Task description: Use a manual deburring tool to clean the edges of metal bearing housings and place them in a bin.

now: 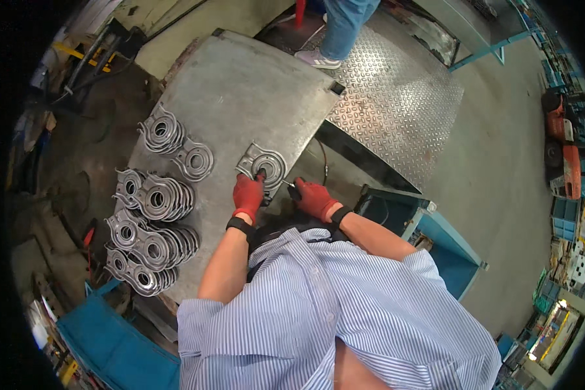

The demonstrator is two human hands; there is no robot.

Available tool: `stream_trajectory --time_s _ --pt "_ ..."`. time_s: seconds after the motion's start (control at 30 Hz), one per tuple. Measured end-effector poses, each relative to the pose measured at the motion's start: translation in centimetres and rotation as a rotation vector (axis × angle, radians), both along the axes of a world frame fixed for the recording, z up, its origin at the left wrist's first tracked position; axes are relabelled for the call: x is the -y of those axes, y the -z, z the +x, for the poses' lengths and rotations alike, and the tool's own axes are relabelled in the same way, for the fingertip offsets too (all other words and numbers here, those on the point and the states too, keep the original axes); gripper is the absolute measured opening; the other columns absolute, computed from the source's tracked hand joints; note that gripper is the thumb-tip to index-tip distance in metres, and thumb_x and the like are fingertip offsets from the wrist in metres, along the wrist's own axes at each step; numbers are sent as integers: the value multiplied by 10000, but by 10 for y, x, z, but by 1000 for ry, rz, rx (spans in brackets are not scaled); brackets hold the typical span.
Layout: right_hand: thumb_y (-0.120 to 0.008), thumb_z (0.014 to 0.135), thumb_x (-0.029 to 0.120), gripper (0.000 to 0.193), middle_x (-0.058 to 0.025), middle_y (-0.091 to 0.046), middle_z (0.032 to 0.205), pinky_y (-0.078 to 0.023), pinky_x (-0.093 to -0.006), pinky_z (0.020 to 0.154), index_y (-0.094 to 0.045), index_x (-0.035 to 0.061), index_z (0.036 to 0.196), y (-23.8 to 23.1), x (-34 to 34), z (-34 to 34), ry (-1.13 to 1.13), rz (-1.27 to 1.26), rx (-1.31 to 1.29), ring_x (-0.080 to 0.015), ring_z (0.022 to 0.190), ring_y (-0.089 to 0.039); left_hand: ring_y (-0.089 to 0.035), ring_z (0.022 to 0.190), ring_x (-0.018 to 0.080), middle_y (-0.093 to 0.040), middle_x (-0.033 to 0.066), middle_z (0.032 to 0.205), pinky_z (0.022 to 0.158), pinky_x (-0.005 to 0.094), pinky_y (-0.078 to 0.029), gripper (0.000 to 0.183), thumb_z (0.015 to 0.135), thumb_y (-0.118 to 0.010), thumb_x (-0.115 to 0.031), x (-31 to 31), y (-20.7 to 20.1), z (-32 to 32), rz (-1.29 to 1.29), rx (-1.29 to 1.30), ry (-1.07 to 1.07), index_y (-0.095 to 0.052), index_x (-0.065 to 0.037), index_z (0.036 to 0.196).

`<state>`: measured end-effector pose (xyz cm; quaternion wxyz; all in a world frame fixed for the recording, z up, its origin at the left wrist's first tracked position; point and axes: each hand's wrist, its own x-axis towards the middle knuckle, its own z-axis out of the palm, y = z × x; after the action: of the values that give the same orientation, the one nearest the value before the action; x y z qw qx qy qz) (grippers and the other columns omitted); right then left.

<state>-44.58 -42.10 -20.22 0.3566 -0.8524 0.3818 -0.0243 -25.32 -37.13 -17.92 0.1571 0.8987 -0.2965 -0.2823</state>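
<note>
My left hand (249,193), in a red glove with dark fingertips, grips the near edge of a stamped metal bracket (274,160) with a round ringed centre. One finger reaches to its middle hole. The bracket lies flat near the right edge of a steel table (253,78). Just right of it, my right hand (314,197), gloved alike, is closed around a small hand tool with a thin metal tip (287,183). That tip points at the bracket's rim; whether it touches I cannot tell. The tool's handle is mostly hidden in the glove.
Several stacks of like brackets (166,198) stand along the table's left side. A blue bin (445,244) sits to the right, another blue container (120,338) at lower left. Beyond the table, a person's leg (344,29) stands on a tread-plate platform (396,97).
</note>
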Motion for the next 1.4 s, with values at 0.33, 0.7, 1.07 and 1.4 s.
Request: stream_trajectory --time_s 0.33,0.7,1.07,1.4 --pt "-612 761 237 444 -251 -598 894 -457 -450 724 -486 -4 1112 -26 11 -18 244 23 164 -405 855 -571 -531 955 428 -579 270 976 795 454 -430 387 792 -608 -285 -18 -5 15 -223 -104 8 -533 48 975" --pt "-616 763 197 373 -245 -592 863 -449 -438 682 -523 -25 1048 -6 19 -41 242 35 133 -408 819 -565 -549 849 430 -592 264 855 703 465 -423 396 808 -599 -341 -61 -47 147 -216 105 -133 -568 50 869" --pt "-627 767 222 409 -261 -594 898 -453 -454 719 -511 -32 1066 -8 25 -52 300 90 86 -429 861 -560 -564 921 406 -599 251 961 773 448 -447 421 819 -583 -326 -18 -162 131 -353 346 -177 -525 43 1015" --pt "-619 748 215 361 -262 -598 897 -463 -456 707 -533 -7 1019 -9 34 -100 584 75 129 -434 852 -565 -578 927 361 -605 232 958 758 405 -438 392 819 -601 -320 144 -326 188 -759 437 125 -550 24 1000"
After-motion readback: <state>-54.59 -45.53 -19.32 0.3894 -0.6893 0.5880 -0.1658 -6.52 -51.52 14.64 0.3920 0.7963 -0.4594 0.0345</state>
